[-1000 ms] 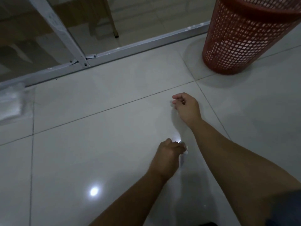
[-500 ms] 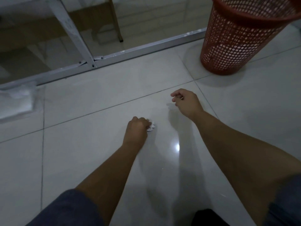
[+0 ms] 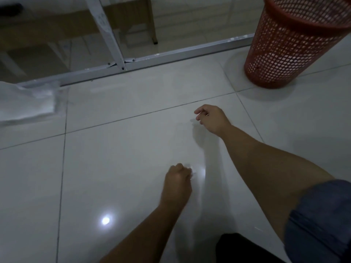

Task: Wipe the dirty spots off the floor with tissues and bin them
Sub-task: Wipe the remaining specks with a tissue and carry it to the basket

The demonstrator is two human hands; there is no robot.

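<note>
Two bare forearms reach out over the pale glossy floor tiles (image 3: 117,168), and nearest of all a dark shape (image 3: 245,247) sits at the bottom edge beside a rolled blue sleeve (image 3: 321,221) on the right arm. A bright light glare (image 3: 105,220) shines on the tile near left. The left hand (image 3: 177,184) is fisted, knuckles up, its fingers curled round a small white tissue (image 3: 193,172) pressed down on the floor; only a crumpled tuft shows at the hand's far right side, too blurred to give a long axis. Farther and to the right, the right hand (image 3: 212,118) hangs just above the tile with fingers loosely curled and holding nothing visible. A grout line (image 3: 133,116) runs across just beyond it, and another runs near to far at the left. The tiles between the hands and to the left lie bare. At the far left a clear plastic pack of white tissues (image 3: 26,103) lies on the floor against a white metal frame rail (image 3: 171,57) that bounds the far edge, with glass and wooden furniture legs (image 3: 152,25) behind. Far right stands a red perforated wastebasket (image 3: 288,44), upright, well apart from both hands
</note>
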